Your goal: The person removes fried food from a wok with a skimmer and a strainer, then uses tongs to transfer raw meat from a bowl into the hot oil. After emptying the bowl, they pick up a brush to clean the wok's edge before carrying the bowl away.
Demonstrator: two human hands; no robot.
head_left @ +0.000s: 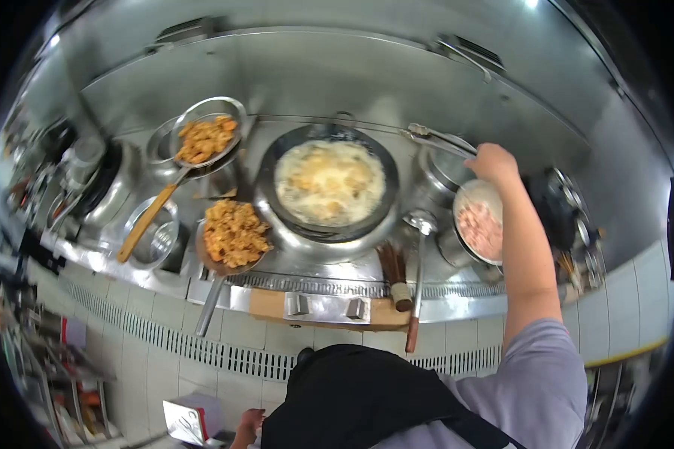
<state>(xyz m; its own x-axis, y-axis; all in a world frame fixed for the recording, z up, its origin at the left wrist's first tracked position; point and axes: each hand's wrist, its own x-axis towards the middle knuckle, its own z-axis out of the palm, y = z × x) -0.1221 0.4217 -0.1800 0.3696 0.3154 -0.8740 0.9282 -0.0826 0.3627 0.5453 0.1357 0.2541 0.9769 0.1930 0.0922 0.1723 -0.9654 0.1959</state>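
Observation:
At the right, my right hand (493, 163) is closed around the handle end of metal tongs (443, 139), which reach left over a lidded steel pot (449, 166). Just below that hand sits a bowl of raw pale-pink meat pieces (479, 228), partly covered by my forearm. In the middle of the stove, a black wok (268, 173) holds bubbling oil with golden pieces frying in it. My left hand (252, 417) hangs low by my apron, away from the stove; its fingers are small and blurred here.
Fried pieces fill a wooden-handled strainer (148, 226) and a second long-handled strainer (211, 303) left of the wok. A ladle (418, 288) and a bamboo wok brush (397, 275) lie at the front right. A steel bowl (157, 243) stands at left.

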